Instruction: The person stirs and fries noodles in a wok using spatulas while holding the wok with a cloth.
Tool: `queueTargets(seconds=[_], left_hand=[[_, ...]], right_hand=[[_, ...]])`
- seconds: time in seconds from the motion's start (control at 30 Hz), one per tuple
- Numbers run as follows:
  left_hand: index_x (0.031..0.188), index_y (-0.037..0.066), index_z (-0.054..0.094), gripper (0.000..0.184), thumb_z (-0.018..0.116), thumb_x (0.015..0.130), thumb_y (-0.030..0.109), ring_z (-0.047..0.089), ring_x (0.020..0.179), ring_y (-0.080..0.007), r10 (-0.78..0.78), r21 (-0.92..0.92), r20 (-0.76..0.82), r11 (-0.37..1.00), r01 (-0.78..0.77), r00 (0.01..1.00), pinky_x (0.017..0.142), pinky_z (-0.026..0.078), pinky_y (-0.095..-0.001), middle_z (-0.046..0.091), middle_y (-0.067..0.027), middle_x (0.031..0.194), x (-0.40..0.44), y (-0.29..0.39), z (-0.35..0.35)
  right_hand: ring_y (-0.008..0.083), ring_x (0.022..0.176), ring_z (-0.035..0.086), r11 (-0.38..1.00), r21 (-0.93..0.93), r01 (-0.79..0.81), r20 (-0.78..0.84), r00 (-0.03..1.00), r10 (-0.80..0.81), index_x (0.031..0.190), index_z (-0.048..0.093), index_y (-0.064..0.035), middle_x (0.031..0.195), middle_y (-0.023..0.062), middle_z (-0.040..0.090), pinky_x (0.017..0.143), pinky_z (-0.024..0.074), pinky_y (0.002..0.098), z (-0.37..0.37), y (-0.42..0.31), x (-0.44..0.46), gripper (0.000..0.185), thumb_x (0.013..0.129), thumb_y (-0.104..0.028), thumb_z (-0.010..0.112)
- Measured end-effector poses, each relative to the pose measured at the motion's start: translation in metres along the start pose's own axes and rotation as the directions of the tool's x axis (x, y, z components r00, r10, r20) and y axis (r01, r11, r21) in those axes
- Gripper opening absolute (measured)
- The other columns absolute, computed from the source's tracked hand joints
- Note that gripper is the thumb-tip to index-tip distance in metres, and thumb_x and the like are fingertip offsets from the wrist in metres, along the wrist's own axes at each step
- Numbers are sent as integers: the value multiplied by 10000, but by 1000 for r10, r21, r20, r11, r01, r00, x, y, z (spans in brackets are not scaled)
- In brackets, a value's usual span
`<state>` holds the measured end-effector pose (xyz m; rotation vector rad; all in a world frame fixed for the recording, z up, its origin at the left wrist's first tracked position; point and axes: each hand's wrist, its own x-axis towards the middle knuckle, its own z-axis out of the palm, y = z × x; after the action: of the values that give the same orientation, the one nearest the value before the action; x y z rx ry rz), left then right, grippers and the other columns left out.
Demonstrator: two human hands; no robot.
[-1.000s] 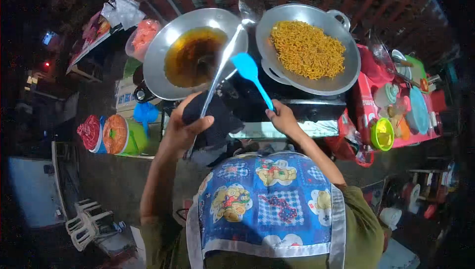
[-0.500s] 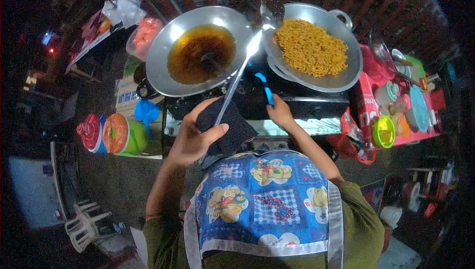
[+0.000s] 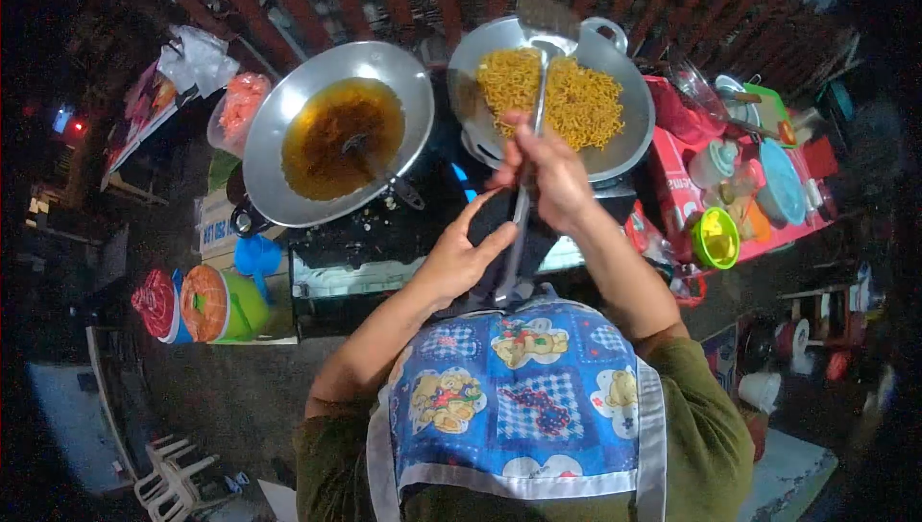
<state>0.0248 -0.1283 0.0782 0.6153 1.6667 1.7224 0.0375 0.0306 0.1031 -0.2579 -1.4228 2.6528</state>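
Note:
My left hand is closed round a black cloth and the lower handle of a long metal spatula. Higher on the same handle, my right hand is wrapped round it. The wide blade is raised over the far rim of the right wok, which holds yellow noodles. A blue spatula, partly hidden, lies on the stove between the woks. In the left wok there is brown oil with a dark utensil dipped in it.
On the right, a pink-covered table bears a yellow-green bowl, jars and a blue lid. A green bucket and a blue cup are on the left. Behind the left wok sits a tub of orange-pink food.
My right hand has let go of the blue spatula and taken hold of the metal one. The metal spatula has moved right, over the noodles, with my left hand and the cloth.

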Motion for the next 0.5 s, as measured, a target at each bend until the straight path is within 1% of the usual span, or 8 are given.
queueTargets(seconds=[0.07, 0.13, 0.2, 0.27, 0.3, 0.37, 0.4, 0.5], left_hand=[[1218, 68, 441, 404, 535, 871, 253, 522, 966, -136, -166, -237, -33, 959, 154, 986, 845, 430, -298, 547, -34, 1076, 3, -11, 0], [1223, 76, 439, 410, 499, 889, 307, 531, 983, -154, -334, -463, -30, 840, 283, 942, 852, 439, -317, 547, -45, 1100, 5, -25, -1], [1232, 97, 429, 444, 465, 890, 378, 524, 1035, -195, -476, -641, -54, 691, 335, 878, 866, 446, -364, 521, -67, 1170, 8, -41, 0], [1249, 111, 396, 465, 470, 885, 392, 505, 1057, -198, -499, -664, -82, 673, 326, 862, 865, 442, -377, 489, -60, 1208, 18, -41, 8], [1262, 118, 372, 484, 472, 882, 401, 495, 1067, -201, -478, -680, -178, 692, 243, 860, 876, 432, -386, 477, -59, 1220, 26, -33, 16], [1296, 130, 312, 551, 480, 869, 436, 435, 1127, -215, -396, -698, -274, 708, 102, 876, 921, 386, -409, 435, -59, 1255, 45, -33, 25], [1296, 130, 312, 551, 480, 869, 436, 435, 1127, -215, -396, -702, -278, 706, 97, 875, 921, 386, -409, 435, -59, 1255, 60, -45, 25], [1330, 155, 221, 584, 462, 879, 437, 348, 1198, -237, -234, -594, -517, 790, -148, 823, 966, 329, -406, 339, -73, 1320, 96, -59, 27]], right_hand=[[120, 643, 495, 918, -389, -77, -119, 992, 33, 1262, 376, -81, 689, 2, 417, 627, 463, 281, -23, -43, -7, 410, 904, -265, 457], [142, 730, 541, 604, -796, -35, -157, 976, -151, 1267, 400, -91, 788, 25, 516, 686, 468, 295, -64, -74, -6, 408, 900, -256, 467], [193, 860, 565, 381, -924, 27, -82, 961, -265, 1267, 428, -112, 1021, 67, 578, 737, 457, 319, -111, -100, -3, 400, 898, -263, 472], [214, 941, 565, 275, -959, 75, 48, 993, -103, 1183, 504, -88, 1032, 105, 603, 800, 445, 338, -144, -139, 0, 376, 868, -292, 510], [251, 892, 587, -68, -997, 21, 25, 999, -47, 1157, 530, -75, 970, 131, 618, 771, 462, 345, -154, -162, 6, 368, 852, -280, 518], [309, 767, 626, -647, -759, -65, 20, 992, -123, 1027, 627, -123, 833, 143, 643, 661, 504, 384, -156, -191, 19, 268, 796, -211, 523], [309, 767, 626, -650, -758, -58, 25, 993, -118, 1027, 627, -123, 833, 143, 643, 661, 504, 384, -158, -198, 29, 268, 796, -211, 523], [253, 762, 639, -970, -204, -130, -102, 989, -111, 940, 646, -223, 849, 74, 653, 620, 512, 371, -173, -218, 74, 214, 776, -184, 516]])
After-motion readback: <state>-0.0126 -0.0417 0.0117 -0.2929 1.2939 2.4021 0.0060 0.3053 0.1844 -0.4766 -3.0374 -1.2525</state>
